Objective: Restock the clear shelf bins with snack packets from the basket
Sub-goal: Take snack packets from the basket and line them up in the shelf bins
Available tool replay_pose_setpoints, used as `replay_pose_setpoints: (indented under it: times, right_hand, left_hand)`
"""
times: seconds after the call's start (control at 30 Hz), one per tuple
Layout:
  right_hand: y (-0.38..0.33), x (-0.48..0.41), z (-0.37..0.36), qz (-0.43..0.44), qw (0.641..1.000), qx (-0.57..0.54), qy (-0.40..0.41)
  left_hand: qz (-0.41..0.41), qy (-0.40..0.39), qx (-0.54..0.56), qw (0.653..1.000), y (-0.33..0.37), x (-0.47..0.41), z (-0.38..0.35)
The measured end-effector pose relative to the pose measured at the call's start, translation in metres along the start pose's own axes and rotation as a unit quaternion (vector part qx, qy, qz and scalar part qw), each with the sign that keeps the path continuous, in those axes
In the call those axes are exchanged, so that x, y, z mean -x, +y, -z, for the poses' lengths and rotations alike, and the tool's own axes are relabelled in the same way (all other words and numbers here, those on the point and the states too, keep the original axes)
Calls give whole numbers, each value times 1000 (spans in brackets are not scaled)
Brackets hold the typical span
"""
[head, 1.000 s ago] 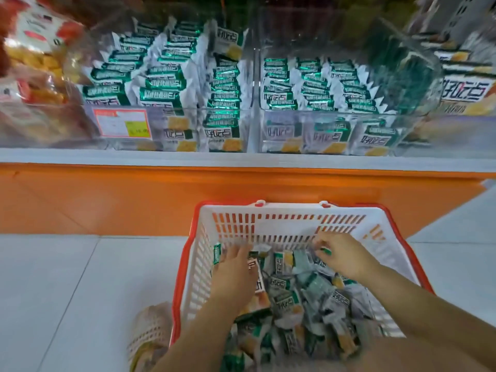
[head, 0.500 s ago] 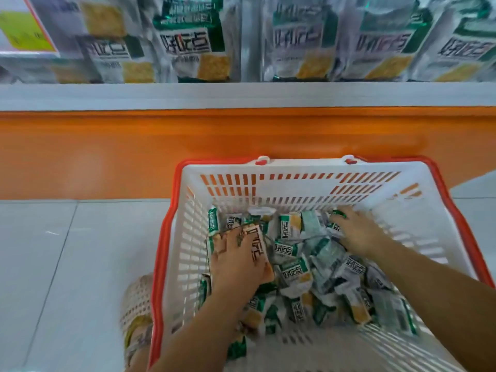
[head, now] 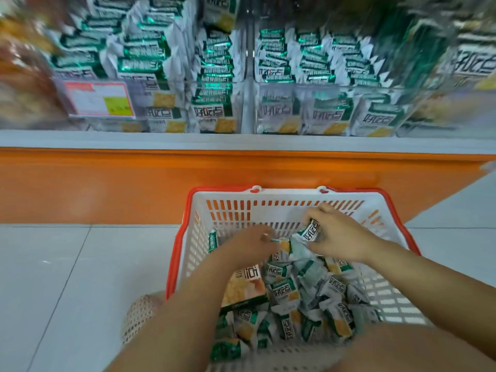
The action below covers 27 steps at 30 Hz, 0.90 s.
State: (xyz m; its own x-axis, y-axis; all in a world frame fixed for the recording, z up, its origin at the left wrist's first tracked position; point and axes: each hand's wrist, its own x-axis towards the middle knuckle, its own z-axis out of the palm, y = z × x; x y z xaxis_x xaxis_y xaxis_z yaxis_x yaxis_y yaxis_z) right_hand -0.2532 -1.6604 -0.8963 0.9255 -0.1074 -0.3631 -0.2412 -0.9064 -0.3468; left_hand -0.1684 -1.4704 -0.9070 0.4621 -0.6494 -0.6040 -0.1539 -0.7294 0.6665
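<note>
Below the right grip [head: 341,234], which pinches 1 green-white snack packet [head: 312,231], a red-rimmed white plastic basket [head: 281,196] sits on grey floor tiles [head: 67,277]; left grip [head: 247,248] blurred, state unclear.

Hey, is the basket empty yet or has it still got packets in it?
Not empty: packets cover most of the basket floor, and the right hand grips one packet.

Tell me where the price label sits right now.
Head view, upper left: the price label is on the front wall of the left clear bin, just above the white shelf ledge.
</note>
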Motion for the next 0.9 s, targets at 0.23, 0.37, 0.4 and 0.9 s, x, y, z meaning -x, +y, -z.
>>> replay_pose_setpoints:
  times: [0.23,0.37,0.4,0.9]
  right_hand:
    - [-94,42,89,87,990,-30,105]
    - [-139,50,122,111,977,-57,175]
    - [-148,51,129,119,972,-58,196]
    - [-235,-51,214,73,902,89,417]
  left_hand:
    - [-61,-48,-12,997,77,82,93]
    - [-105,21,-34,994,100,122,133]
    - [-115,50,-36,991,104,131,141]
    - [-235,496,35,835,73,118,238]
